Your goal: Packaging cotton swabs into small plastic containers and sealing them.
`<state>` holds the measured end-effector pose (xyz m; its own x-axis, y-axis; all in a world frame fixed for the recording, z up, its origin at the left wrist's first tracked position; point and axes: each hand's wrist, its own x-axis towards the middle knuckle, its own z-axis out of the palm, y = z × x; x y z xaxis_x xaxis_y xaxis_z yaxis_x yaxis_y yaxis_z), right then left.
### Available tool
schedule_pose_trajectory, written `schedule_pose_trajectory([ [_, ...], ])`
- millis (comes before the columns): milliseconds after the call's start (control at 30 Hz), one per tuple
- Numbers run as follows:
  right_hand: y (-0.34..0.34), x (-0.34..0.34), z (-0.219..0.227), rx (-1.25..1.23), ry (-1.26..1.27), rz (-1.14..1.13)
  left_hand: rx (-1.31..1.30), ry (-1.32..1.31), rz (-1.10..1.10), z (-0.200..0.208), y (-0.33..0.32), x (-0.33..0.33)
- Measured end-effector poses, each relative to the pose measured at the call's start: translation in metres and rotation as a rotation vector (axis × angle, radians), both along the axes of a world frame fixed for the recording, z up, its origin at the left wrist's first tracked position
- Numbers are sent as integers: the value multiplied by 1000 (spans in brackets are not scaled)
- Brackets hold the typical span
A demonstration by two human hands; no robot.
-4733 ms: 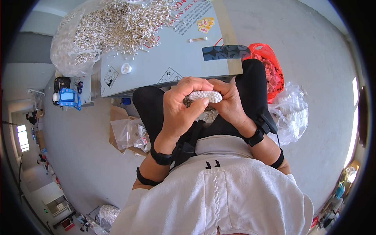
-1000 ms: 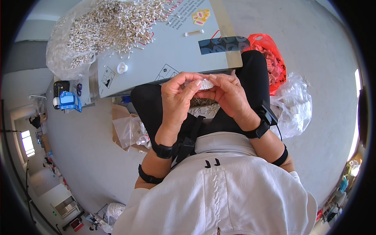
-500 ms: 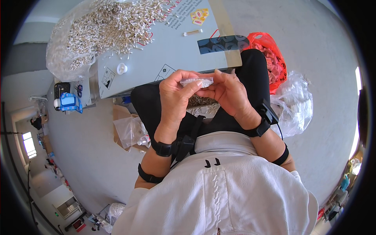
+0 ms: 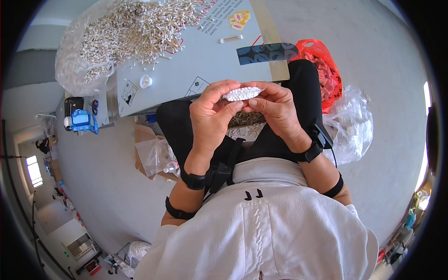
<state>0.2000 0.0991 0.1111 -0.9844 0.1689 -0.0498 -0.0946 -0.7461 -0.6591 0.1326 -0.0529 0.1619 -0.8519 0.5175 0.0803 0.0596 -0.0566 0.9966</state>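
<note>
A tight bundle of cotton swabs [image 4: 241, 93], white tips facing me, is held above my lap between both hands. My left hand [image 4: 211, 116] grips its left end with thumb and fingers. My right hand [image 4: 275, 109] pinches its right end. Both wrists wear black bands. Under the hands, more swabs [image 4: 245, 119] lie loose on my lap between my black trouser legs. Ahead stands a grey box [image 4: 196, 60] used as a table, with a big heap of loose swabs [image 4: 126, 32] spilling from a clear plastic bag.
A small white cap [image 4: 146, 81], two loose swabs [image 4: 231, 39] and a dark plastic strip [image 4: 266, 52] lie on the box. A red bag [image 4: 324, 63] and a clear bag [image 4: 350, 126] sit at my right; clear bags on cardboard [image 4: 156, 156] and a blue device [image 4: 81, 120] at my left.
Over the earlier frames the bundle stayed in both hands and rose slightly toward the box edge; my fingers shifted along it, squaring the swab ends together.
</note>
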Motion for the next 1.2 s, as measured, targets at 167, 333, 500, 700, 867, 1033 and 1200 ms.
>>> schedule_pose_trajectory([
  [167, -2, 2, 1, 123, 29, -57, -14, 89, -46, 1, -2, -3],
  [333, -1, 2, 10, 169, 44, -74, 90, 126, -81, -3, -1, -5],
  [500, 3, 1, 10, 166, 72, -47, 53, 159, -70, -5, 0, -10],
  [700, 6, 1, 15, 267, 53, -113, 4, 137, -49, -11, 7, -13],
  [867, 31, 7, 14, 566, -149, -37, -43, -69, -89, -14, 18, -10],
  [1033, 87, 13, 5, 753, -307, -505, -115, -113, -112, -29, 18, -22],
  [1200, 201, 37, -46, 1400, -650, -793, -181, -194, -81, -48, 16, -31],
])
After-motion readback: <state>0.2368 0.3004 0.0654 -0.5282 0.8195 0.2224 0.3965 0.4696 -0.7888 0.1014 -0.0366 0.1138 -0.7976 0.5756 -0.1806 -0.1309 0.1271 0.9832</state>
